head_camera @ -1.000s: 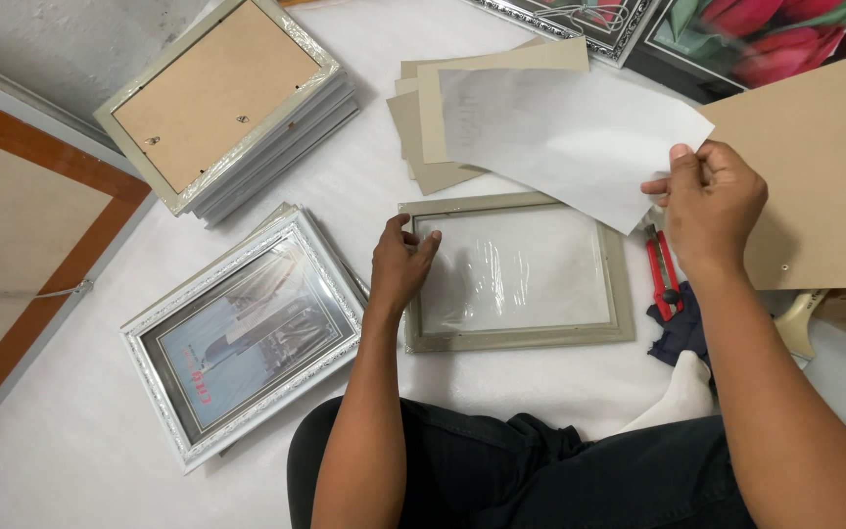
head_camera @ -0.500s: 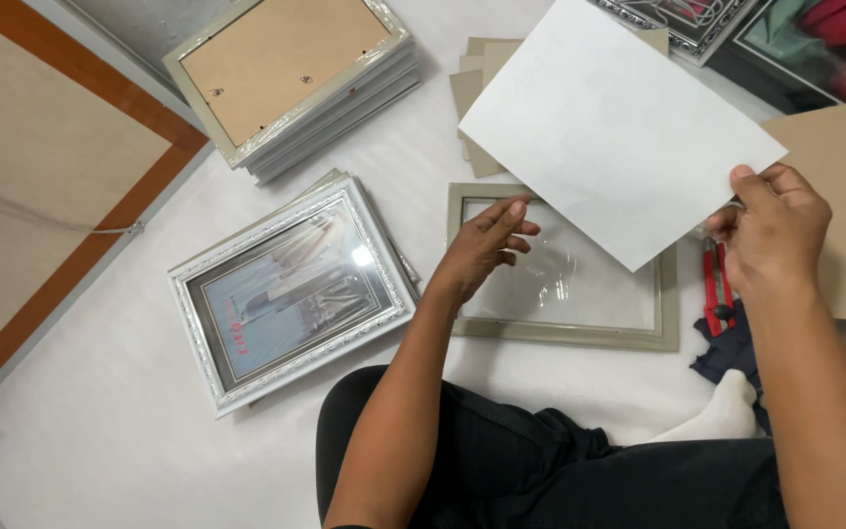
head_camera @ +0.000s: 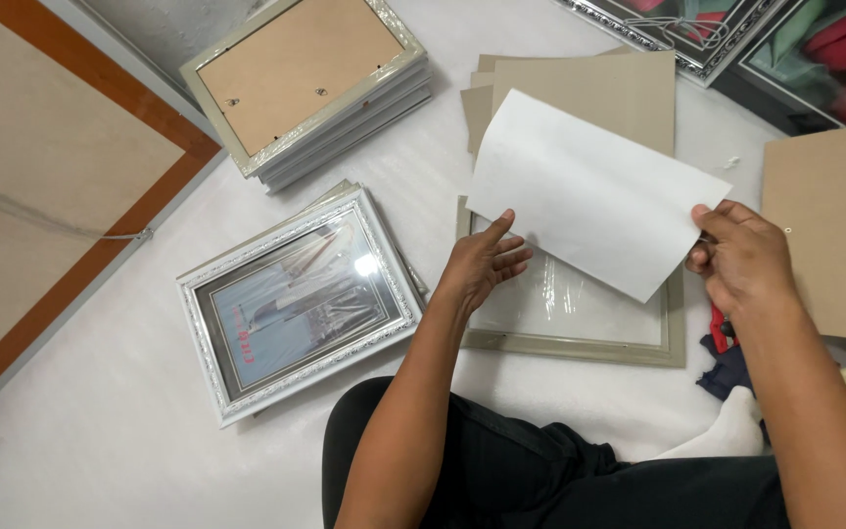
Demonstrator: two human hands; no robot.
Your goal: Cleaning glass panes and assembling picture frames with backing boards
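Observation:
A white sheet of paper (head_camera: pixel 589 186) is held flat above an empty grey-green picture frame (head_camera: pixel 580 345) that lies on the white floor in front of me. My right hand (head_camera: pixel 736 255) pinches the sheet's right corner. My left hand (head_camera: pixel 482 263) touches the sheet's lower left edge with fingers spread, resting over the frame's left side. The frame's glass (head_camera: pixel 560 304) shows under the paper.
A silver frame with a picture (head_camera: pixel 296 304) lies to the left. A stack of frames lies face down (head_camera: pixel 310 83) at the back. Brown backing boards (head_camera: pixel 599 88) lie behind the paper, another board (head_camera: pixel 829 225) on the right. Red pliers (head_camera: pixel 719 328) sit near my right wrist.
The sheet has come down and left, closer to the frame. My left hand lifted off the glass and now meets the sheet's edge.

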